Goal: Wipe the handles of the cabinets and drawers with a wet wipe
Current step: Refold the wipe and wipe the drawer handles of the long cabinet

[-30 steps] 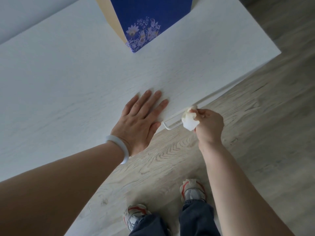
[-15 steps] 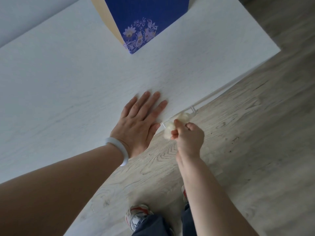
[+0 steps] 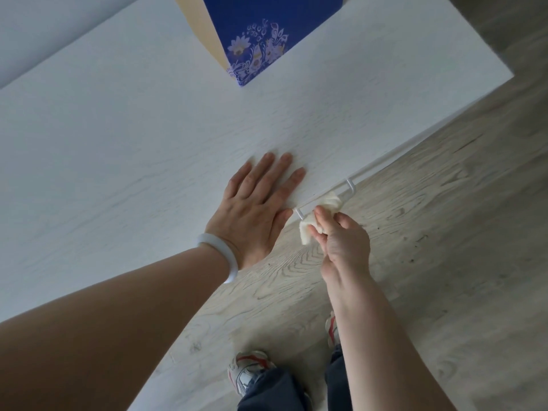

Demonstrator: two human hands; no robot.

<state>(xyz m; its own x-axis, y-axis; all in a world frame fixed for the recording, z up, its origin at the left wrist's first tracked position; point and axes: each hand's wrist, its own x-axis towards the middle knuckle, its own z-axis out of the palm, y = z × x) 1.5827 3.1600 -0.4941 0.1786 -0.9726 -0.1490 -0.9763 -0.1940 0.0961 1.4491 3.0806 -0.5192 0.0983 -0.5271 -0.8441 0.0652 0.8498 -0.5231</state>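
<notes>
The left hand [image 3: 256, 204] lies flat on the white cabinet top [image 3: 133, 161], fingers spread toward 1 o'clock, a pale bangle [image 3: 221, 256] on the wrist. At its 3 o'clock, the right hand [image 3: 341, 238] pinches a crumpled wipe [image 3: 321, 215] against the white handle [image 3: 323, 197] under the top's front edge, forearm running to 5 o'clock. A blue box [image 3: 261, 37] stands at 12 o'clock.

R hand [image 3: 344, 241] slid wipe [image 3: 318, 215] back along handle [image 3: 323, 197].

We observe the left hand [image 3: 255, 209] flat on the white wood-grain cabinet top [image 3: 133, 149]; the right hand [image 3: 341, 238] pinches a crumpled white wet wipe [image 3: 314, 221] against the thin white bar handle [image 3: 323, 197].
</notes>
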